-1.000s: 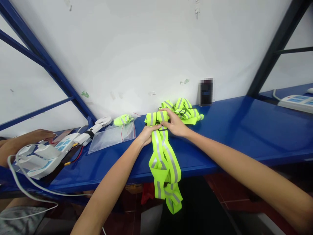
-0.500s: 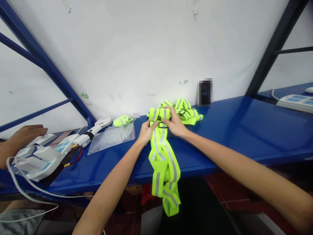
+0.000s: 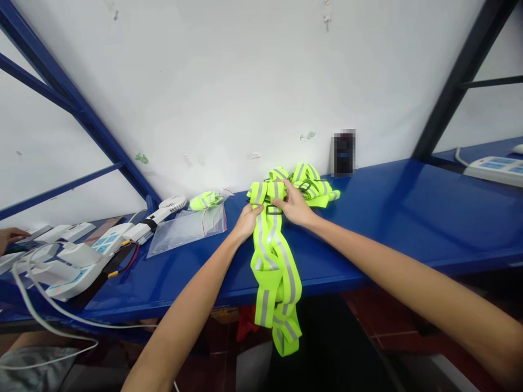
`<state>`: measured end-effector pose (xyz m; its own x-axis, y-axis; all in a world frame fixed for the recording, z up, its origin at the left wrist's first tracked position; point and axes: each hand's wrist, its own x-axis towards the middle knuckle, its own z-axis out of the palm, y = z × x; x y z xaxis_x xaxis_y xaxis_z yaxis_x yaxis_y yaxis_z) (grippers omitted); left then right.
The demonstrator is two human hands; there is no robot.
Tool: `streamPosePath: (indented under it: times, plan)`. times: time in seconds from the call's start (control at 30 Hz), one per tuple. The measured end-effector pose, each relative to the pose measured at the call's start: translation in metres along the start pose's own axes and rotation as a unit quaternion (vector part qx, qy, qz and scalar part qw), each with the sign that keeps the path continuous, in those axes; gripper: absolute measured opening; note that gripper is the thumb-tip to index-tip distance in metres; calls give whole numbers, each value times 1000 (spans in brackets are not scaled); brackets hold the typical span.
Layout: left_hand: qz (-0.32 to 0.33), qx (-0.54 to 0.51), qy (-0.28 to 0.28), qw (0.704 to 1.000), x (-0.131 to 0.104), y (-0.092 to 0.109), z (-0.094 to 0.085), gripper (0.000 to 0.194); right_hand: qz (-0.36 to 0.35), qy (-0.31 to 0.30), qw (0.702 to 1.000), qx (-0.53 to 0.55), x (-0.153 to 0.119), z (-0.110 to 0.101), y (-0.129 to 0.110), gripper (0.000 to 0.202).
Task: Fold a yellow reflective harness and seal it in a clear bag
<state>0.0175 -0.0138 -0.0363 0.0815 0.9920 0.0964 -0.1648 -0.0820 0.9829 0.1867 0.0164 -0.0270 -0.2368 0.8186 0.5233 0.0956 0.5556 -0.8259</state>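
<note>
Both of my hands grip a neon yellow reflective strap (image 3: 288, 267) with grey stripes, folded at its top and hanging in loops over the table's front edge. My left hand (image 3: 248, 220) pinches its left side, thumb on top. On the right side of the fold, my right hand (image 3: 296, 204) is closed with the thumb in front. A black buckle (image 3: 273, 209) shows between my thumbs. Behind my right hand lies a heap of similar reflective straps (image 3: 321, 190) with black buckles. The fingers under the strap are partly hidden.
On the blue table (image 3: 392, 218), left of my hands, are clear zip bags (image 3: 180, 234), a bundled yellow strap (image 3: 205, 200) and a white handheld fan (image 3: 171, 204). Power strips with chargers (image 3: 77, 272) and white cables lie farther left, near another person's hand (image 3: 12, 237). A blurred dark object (image 3: 344, 153) leans on the wall.
The other person's hand at the far left has drawn back toward the left edge, uncovering white chargers. My hands keep their hold on the strap, almost unmoved.
</note>
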Motion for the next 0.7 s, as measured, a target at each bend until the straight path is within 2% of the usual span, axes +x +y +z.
streamPosePath:
  times: [0.17,0.33,0.43,0.7]
  plan:
    - [12,9,14,1000,0,-2,1,47,-11,1,1000,20,0,3,7,51]
    - [60,48,-6,997,-3,0,6,61,-22,19,999,34,-2,6,7,48]
    - [85,71,-9,994,-5,2,8,62,-22,24,999,34,-4,8,4,48]
    - [40,64,-21,997,-6,5,3,54,-41,10,999,2,-2,6,7,50]
